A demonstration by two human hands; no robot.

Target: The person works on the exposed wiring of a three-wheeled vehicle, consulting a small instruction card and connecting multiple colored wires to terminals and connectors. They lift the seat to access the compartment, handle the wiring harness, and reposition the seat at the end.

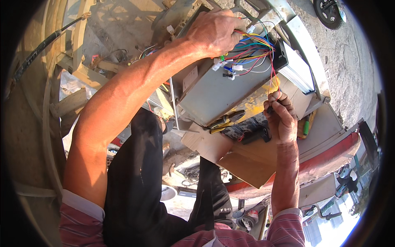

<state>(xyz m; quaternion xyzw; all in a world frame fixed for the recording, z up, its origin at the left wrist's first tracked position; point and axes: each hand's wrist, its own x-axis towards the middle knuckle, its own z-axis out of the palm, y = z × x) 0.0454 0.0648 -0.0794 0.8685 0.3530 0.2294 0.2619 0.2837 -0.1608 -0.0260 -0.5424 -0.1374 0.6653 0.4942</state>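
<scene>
A bundle of multicoloured wires (258,39) fans out from a silver finned controller box (297,68) with a black end. My left hand (216,33) reaches over from the left, its fingers curled closed on some of these wires. Several plugs, white, blue and black, hang loose at the wire ends, among them a white connector (237,68). Lower on the right, my right hand (282,117) pinches the end of thin red and white wires (275,78) that run down from the bundle. Something small and dark shows between its fingertips, too hidden to name.
Under the wires lies a grey metal box (222,92). Pliers with yellow handles (226,120) rest by its near edge. Cardboard (249,164) lies below, and a green-handled tool (306,125) is right of my right hand. Wooden framing (78,37) stands left; a wheel (328,12) is far right.
</scene>
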